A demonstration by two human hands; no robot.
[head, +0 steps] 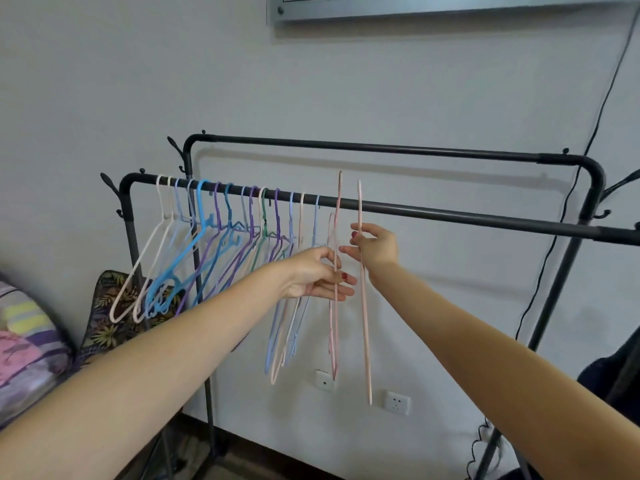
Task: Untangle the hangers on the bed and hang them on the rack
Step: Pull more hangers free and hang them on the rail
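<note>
A black double-rail rack [450,214] stands against the wall. Several hangers [221,237] in white, blue, purple, green and pink hang along the left part of its front rail. My left hand [317,275] grips a pink hanger [335,306] seen edge-on, its hook above the front rail. My right hand [374,245] pinches a second pink hanger [364,341] just to the right, also edge-on, with its hook raised above the rail. Both hangers sit side by side, a little apart.
The back rail [381,148] of the rack is higher and bare. A bed with striped bedding [27,344] and a leaf-patterned cushion [104,317] lies at the left. Wall sockets [397,402] and a black cable [554,244] are behind the rack.
</note>
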